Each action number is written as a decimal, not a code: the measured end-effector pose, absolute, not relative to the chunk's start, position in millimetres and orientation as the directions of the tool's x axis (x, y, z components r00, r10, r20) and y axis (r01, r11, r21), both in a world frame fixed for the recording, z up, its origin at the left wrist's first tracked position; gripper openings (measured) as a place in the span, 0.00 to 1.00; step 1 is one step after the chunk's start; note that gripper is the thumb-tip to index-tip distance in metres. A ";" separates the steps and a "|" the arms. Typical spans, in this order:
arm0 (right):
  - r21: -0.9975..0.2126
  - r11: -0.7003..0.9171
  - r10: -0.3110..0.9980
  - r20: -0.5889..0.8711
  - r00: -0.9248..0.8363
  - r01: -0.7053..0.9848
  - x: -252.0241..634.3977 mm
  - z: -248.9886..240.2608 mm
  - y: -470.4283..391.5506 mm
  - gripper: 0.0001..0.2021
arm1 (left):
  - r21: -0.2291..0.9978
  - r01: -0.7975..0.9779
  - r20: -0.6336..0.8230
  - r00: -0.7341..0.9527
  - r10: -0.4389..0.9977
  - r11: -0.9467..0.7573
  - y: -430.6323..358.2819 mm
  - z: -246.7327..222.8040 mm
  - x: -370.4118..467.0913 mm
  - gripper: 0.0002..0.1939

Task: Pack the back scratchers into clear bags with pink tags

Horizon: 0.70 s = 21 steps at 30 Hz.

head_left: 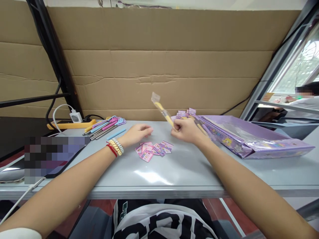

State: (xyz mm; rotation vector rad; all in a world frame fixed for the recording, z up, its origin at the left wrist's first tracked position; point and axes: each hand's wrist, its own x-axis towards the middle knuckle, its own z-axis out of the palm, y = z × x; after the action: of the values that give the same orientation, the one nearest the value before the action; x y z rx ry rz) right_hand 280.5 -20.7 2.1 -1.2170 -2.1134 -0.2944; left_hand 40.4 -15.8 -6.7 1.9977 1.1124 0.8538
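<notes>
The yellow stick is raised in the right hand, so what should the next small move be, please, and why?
Probably bring the left hand to the free upper end of the yellow stick: the right hand grips its lower end, and the left looks empty.

Beaded bracelets (pixel 116 146) (yellow, pale grey), red cord (pixel 112 149), black-and-white patterned clothing (pixel 164 222).

Table (pixel 189 172): cardboard panel (pixel 159 64) stands behind it.
Cards (pixel 146 156): on the table, around the middle, some overlapping.
Stick bundle (pixel 104 128): left of the cards, farther back; loose stick (pixel 116 134) just beside it.
Power strip (pixel 67 125): behind and left of the bundle.
Device (pixel 72 151): left, nearer the front.
Packets (pixel 181 113): behind and right of the cards.
Box (pixel 269 146): right side.
</notes>
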 end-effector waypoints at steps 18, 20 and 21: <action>-0.209 0.618 0.693 0.602 -0.398 0.758 223.2 -18.8 -42.7 0.20 | 0.985 -0.059 0.168 0.548 0.820 -0.163 -30.2 -16.1 63.7 0.17; -0.240 0.665 0.673 0.602 -0.429 0.707 229.7 -16.1 -40.7 0.19 | 0.980 -0.076 0.196 0.526 0.827 -0.184 -26.3 -15.4 61.5 0.16; -0.256 0.683 0.666 0.602 -0.440 0.684 234.0 -14.8 -38.9 0.17 | 0.978 -0.079 0.206 0.508 0.837 -0.192 -24.3 -14.4 60.0 0.15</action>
State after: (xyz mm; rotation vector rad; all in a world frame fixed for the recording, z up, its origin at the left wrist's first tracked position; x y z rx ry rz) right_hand 234.0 -38.9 -14.8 -1.0314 -2.1994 -0.0332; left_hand 60.0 -24.3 -14.4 1.5465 0.6763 0.9499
